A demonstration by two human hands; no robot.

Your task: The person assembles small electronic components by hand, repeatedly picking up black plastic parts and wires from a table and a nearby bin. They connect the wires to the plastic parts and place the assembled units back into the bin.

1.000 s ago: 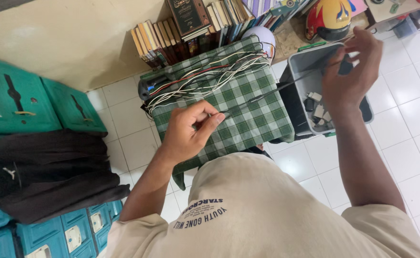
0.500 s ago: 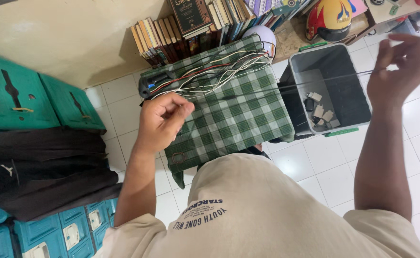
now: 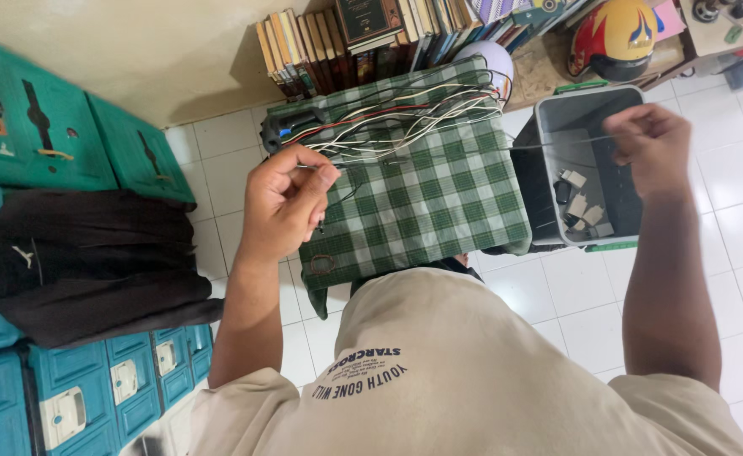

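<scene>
Thin dark wire [image 3: 473,150] stretched taut between both hands, long axis left to right above green checked cloth [image 3: 439,203]. Left hand [image 3: 283,203] fingers pinched narrow on one end. Right hand [image 3: 654,148] closed on other end, over grey plastic bin [image 3: 549,127]. Bundle of coloured wires [image 3: 397,118] lying beyond, nearer left hand.

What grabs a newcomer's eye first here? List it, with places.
First, the two raised hands: the left hand and right hand stretch a thin wire taut between them. Under it, in the middle, lies a green checked cloth with a bundle of wires along its far edge. A grey bin with small parts stands to the right, and teal boxes line the left.
</scene>
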